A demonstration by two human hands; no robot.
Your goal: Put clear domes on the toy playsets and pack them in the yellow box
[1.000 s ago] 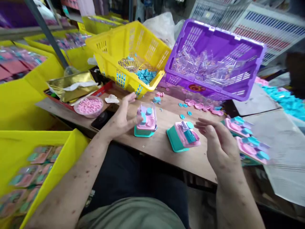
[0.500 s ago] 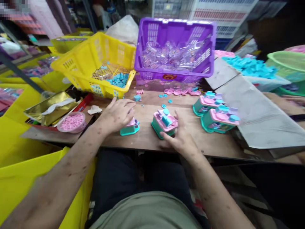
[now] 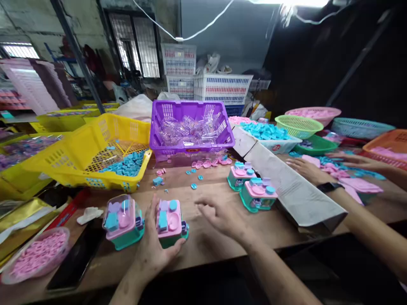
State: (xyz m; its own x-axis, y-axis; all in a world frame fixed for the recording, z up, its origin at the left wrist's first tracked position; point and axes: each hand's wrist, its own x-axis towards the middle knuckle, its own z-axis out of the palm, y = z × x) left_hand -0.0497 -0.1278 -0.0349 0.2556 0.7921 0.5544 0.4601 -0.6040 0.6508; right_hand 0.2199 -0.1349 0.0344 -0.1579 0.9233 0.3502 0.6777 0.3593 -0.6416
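Note:
My left hand [image 3: 155, 250] is wrapped round a pink-and-teal toy box [image 3: 170, 221] without a lid, near the front edge of the wooden table [image 3: 210, 243]. Just left of it stands a second toy box [image 3: 122, 221] with a clear dome lid. My right hand [image 3: 219, 216] hovers open over the table to the right of the held toy, fingers spread, holding nothing. Two more lidless toy boxes [image 3: 256, 188] stand further right.
A yellow basket [image 3: 95, 156] with blue parts and a purple basket [image 3: 190, 127] of clear lids stand behind. Loose pink and blue parts [image 3: 203, 167] lie between. A pink-parts bowl [image 3: 34, 254] and a phone [image 3: 79, 258] sit at left. Another person's hands [image 3: 307, 169] work at right, beyond a cardboard sheet [image 3: 286, 186].
The camera has tilted up. My left hand has let go of the lidded toy and taken the lidless one that my right hand held; my right hand has come off it and opened.

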